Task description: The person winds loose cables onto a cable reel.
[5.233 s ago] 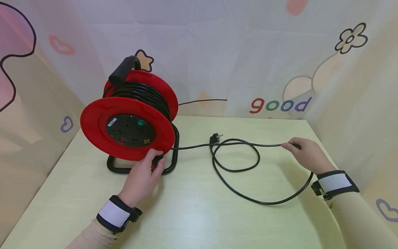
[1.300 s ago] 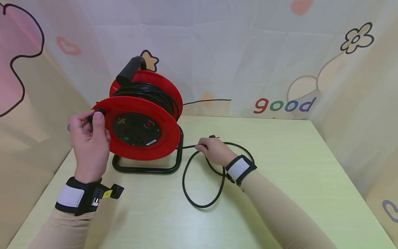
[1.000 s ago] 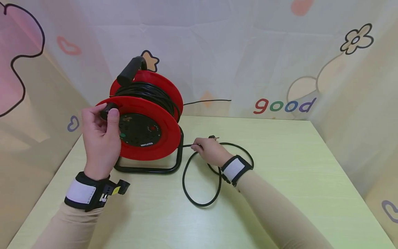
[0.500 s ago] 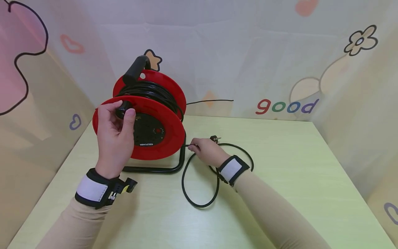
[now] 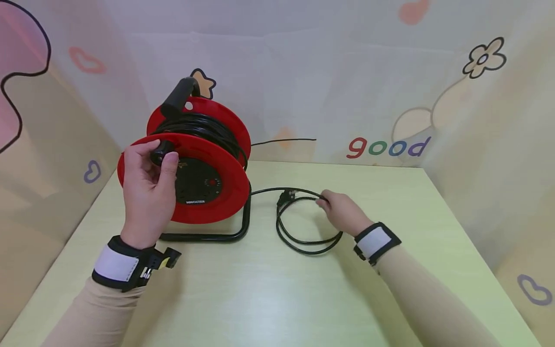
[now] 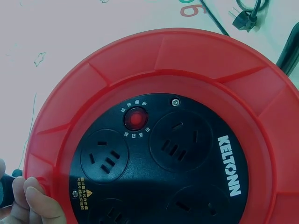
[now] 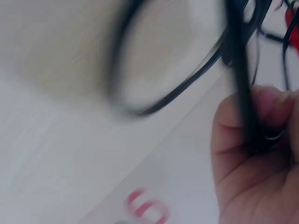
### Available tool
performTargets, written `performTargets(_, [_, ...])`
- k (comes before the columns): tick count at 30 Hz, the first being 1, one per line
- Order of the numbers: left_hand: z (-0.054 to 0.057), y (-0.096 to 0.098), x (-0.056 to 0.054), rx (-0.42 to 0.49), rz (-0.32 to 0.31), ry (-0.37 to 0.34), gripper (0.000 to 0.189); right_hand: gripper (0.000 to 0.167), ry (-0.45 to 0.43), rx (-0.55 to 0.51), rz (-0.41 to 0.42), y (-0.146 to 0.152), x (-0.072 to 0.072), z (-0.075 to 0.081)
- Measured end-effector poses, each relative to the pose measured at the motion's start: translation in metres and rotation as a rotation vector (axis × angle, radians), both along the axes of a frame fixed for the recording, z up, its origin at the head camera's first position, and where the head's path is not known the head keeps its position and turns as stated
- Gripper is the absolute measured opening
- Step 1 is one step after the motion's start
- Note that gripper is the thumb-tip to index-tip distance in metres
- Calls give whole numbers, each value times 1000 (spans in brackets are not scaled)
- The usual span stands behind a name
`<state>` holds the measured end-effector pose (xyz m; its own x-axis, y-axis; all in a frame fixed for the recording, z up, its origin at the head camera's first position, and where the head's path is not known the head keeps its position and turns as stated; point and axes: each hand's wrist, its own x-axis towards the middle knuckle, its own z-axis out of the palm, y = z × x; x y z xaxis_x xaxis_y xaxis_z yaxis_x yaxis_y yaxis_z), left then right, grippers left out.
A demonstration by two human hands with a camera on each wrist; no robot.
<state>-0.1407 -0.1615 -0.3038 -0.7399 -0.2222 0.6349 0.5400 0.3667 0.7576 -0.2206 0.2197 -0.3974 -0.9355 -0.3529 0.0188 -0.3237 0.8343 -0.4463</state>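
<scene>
A red cable reel (image 5: pixel 236 180) with black cable wound on its drum stands at the left of the table in the head view. My left hand (image 5: pixel 149 195) grips the black crank knob (image 5: pixel 159 153) at the upper left of the front disc. To the right, my right hand (image 5: pixel 347 212) pinches the black cable (image 5: pixel 282 189), which runs slightly slack from the reel. The loose end lies in loops below that hand, and its plug (image 5: pixel 286 197) rests beside them. The left wrist view shows the disc's socket panel (image 6: pixel 163 144) close up.
The reel's black tubular stand (image 5: pixel 217 237) sits on the pale table (image 5: pixel 269 299). A black carry handle (image 5: pixel 179 96) rises above the drum. Printed curtains (image 5: pixel 295 86) close off the back and both sides.
My left hand has turned the knob from the disc's bottom round to its upper left. The right hand came in close to the reel, then slid back rightward along the cable. The loose loop is smaller.
</scene>
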Motion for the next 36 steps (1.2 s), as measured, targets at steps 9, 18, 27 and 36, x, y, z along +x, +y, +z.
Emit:
performTargets(9, [-3, -7, 1, 1, 48, -6, 35, 41, -145, -348, -171, 105, 13, 16])
performTargets(18, [-8, -24, 3, 35, 93, -25, 35, 47, 65, -121, -224, 140, 14, 16])
performTargets(27, [-5, -22, 4, 64, 58, -18, 36, 54, 27, -63, -249, 152, 16, 0])
performTargets(36, [0, -13, 4, 110, 10, -20, 31, 46, 75, -58, -218, 144, 16, -6])
